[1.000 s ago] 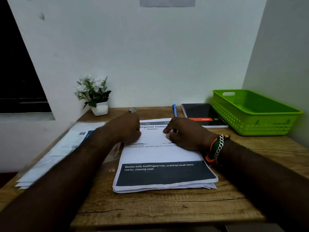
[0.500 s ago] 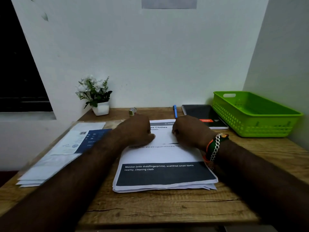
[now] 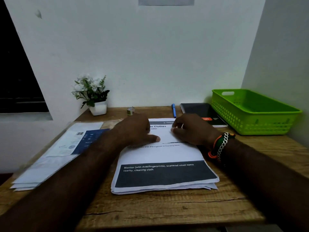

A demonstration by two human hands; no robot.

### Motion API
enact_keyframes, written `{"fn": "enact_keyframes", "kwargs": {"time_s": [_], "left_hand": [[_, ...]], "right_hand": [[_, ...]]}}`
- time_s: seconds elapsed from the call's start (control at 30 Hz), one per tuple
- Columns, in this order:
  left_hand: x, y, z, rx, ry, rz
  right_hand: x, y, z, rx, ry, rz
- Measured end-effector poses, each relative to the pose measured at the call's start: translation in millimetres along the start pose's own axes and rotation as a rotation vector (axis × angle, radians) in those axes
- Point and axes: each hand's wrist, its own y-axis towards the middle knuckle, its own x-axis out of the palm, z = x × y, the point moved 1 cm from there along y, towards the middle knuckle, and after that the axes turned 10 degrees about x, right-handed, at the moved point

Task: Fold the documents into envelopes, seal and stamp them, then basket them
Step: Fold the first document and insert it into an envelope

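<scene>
A stack of printed documents [image 3: 160, 174] lies in the middle of the wooden desk [image 3: 167, 210]. My left hand [image 3: 133, 131] rests on the upper left of the top sheet, thumb stretched flat along the paper, fingers hidden behind the hand. My right hand [image 3: 192, 129] sits on the upper right of the same sheet, its fingers curled and its thumb tip close to the index finger, pinching the paper. A pile of white and blue envelopes [image 3: 55, 153] lies at the left. The green basket [image 3: 257, 126] stands at the right, with nothing visible inside.
A blue pen [image 3: 173, 110] and a black notebook [image 3: 200, 111] lie behind the documents. A small metallic object [image 3: 130, 111] sits near the wall. A white pot of flowers [image 3: 97, 108] stands at the back left. Walls close off the back and right.
Both hands slid up the top sheet towards its far edge. The right hand's fingers went from lying on the paper to curled against the thumb.
</scene>
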Motion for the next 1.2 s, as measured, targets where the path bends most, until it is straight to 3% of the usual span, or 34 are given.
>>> {"fn": "enact_keyframes", "kwargs": {"time_s": [0.3,0.53,0.67,0.77,0.97,1.2], "left_hand": [[5,4,-10,-0.008,-0.052,-0.031],[16,12,4,0.077,-0.305,0.324],[16,16,7,0.092,-0.389,0.401],[10,16,2,0.082,-0.371,0.357],[-16,-3,-54,0.031,-0.314,0.12],[-12,-8,-58,0.027,-0.47,0.194]], "right_hand": [[7,4,1,0.06,0.144,-0.035],[4,9,4,0.106,0.649,-0.056],[4,9,4,0.089,0.727,-0.017],[4,10,4,0.071,0.7,0.008],[2,9,10,0.083,0.702,0.024],[-2,8,10,0.086,0.77,0.04]]}}
